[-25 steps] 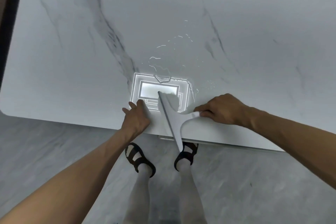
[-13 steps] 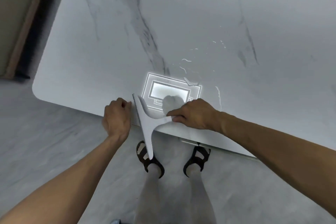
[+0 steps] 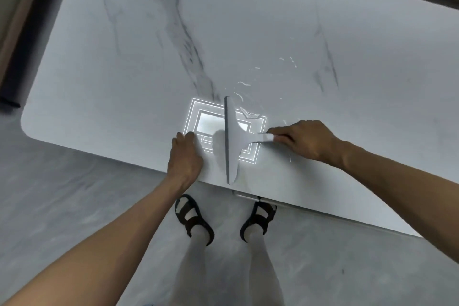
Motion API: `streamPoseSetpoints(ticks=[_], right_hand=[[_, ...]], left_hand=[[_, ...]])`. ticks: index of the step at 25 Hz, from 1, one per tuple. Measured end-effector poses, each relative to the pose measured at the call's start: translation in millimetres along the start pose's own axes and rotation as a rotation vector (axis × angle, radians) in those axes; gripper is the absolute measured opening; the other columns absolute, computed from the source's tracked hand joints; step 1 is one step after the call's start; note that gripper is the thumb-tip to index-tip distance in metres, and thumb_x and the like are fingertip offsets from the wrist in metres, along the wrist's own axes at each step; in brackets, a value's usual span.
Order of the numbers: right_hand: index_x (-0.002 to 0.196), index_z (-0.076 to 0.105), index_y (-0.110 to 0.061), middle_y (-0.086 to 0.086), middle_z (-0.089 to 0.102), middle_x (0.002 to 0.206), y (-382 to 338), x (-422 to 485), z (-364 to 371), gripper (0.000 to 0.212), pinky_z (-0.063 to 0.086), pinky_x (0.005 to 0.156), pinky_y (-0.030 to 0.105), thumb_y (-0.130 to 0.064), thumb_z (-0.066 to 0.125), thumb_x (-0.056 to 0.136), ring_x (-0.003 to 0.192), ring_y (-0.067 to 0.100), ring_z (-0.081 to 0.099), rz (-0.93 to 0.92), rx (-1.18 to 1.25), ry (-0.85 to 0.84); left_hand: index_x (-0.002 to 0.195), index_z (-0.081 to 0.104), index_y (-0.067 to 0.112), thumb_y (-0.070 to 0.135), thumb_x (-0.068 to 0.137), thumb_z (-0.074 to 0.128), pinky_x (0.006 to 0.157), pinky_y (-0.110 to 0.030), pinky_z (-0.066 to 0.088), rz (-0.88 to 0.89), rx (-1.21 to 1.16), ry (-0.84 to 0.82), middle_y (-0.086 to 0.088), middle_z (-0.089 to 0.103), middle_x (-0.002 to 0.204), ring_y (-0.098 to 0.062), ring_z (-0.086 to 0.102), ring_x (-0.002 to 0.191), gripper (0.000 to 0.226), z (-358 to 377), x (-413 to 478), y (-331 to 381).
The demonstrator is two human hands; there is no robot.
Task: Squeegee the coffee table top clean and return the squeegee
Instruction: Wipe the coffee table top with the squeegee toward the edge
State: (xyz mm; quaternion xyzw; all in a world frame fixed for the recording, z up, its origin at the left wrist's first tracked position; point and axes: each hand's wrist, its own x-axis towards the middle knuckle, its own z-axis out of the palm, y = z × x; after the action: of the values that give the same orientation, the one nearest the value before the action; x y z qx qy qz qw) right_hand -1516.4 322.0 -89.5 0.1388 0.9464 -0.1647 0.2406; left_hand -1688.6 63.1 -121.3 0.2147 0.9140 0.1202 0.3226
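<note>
A white squeegee (image 3: 232,141) stands on the white marble coffee table top (image 3: 173,32), its long blade running away from me near the front edge. My right hand (image 3: 305,140) grips its short handle from the right. My left hand (image 3: 185,156) rests on the table edge just left of the blade, fingers curled and holding nothing. Thin streaks of water (image 3: 244,83) glint on the marble beyond and to the right of the blade. A bright square reflection of a ceiling light (image 3: 198,117) lies under the squeegee.
The table's front edge (image 3: 323,208) runs diagonally across the view, with grey floor (image 3: 74,206) below it. My two feet in dark sandals (image 3: 193,218) stand at the edge. A dark strip (image 3: 27,52) lies along the left side of the table.
The squeegee moved right and further onto the table, its blade now pointing straight away from me. My left hand followed to the right along the edge.
</note>
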Motion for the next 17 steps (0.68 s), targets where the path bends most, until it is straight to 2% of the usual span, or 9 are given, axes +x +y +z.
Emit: streamPoseSetpoints(ticks=[3, 6, 10, 13, 17], right_hand=[[0.129, 0.045, -0.058, -0.017, 0.068, 0.114, 65.3, -50.4, -4.7, 0.04, 0.039, 0.069, 0.03, -0.062, 0.024, 0.096, 0.098, 0.018, 0.063, 0.199, 0.016, 0.025], [0.126, 0.047, -0.059, -0.017, 0.067, 0.117, 109.4, -96.2, -9.1, 0.042, 0.041, 0.07, 0.031, -0.067, 0.022, 0.094, 0.099, 0.019, 0.063, 0.337, 0.049, 0.028], [0.125, 0.049, -0.058, -0.016, 0.067, 0.118, 129.2, -119.7, -19.5, 0.041, 0.037, 0.066, 0.029, -0.065, 0.024, 0.094, 0.098, 0.019, 0.064, 0.394, 0.05, 0.067], [0.126, 0.047, -0.06, -0.017, 0.069, 0.113, 104.1, -102.2, -31.2, 0.039, 0.034, 0.064, 0.028, -0.064, 0.024, 0.094, 0.095, 0.018, 0.065, 0.262, 0.034, 0.056], [0.13, 0.046, -0.058, -0.017, 0.068, 0.114, 22.6, -38.6, -34.9, 0.038, 0.042, 0.068, 0.03, -0.06, 0.025, 0.097, 0.101, 0.016, 0.064, -0.109, 0.0, -0.04]], left_hand=[[0.125, 0.046, 0.006, 0.003, 0.087, 0.04, 0.095, -0.045, 0.043, -0.016, 0.019, -0.119, -0.021, 0.046, 0.123, -0.038, 0.044, 0.115, 0.039, 14.4, 5.2, 39.8], [0.13, 0.046, 0.01, 0.013, 0.092, 0.04, 0.095, -0.041, 0.043, -0.086, -0.022, -0.168, -0.021, 0.05, 0.126, -0.039, 0.05, 0.116, 0.039, 20.8, 4.7, 66.5], [0.13, 0.051, 0.019, 0.017, 0.089, 0.044, 0.079, -0.032, 0.046, -0.111, -0.129, -0.232, -0.013, 0.061, 0.121, -0.031, 0.059, 0.099, 0.041, 12.6, -3.5, 74.1], [0.13, 0.052, 0.02, 0.017, 0.089, 0.047, 0.076, -0.029, 0.044, -0.154, -0.218, -0.228, -0.01, 0.062, 0.123, -0.022, 0.055, 0.091, 0.041, -0.3, -11.5, 65.0], [0.131, 0.048, 0.017, 0.015, 0.087, 0.049, 0.071, -0.03, 0.044, -0.259, -0.228, -0.101, -0.012, 0.062, 0.122, -0.024, 0.053, 0.086, 0.044, -26.3, -14.6, 32.7]])
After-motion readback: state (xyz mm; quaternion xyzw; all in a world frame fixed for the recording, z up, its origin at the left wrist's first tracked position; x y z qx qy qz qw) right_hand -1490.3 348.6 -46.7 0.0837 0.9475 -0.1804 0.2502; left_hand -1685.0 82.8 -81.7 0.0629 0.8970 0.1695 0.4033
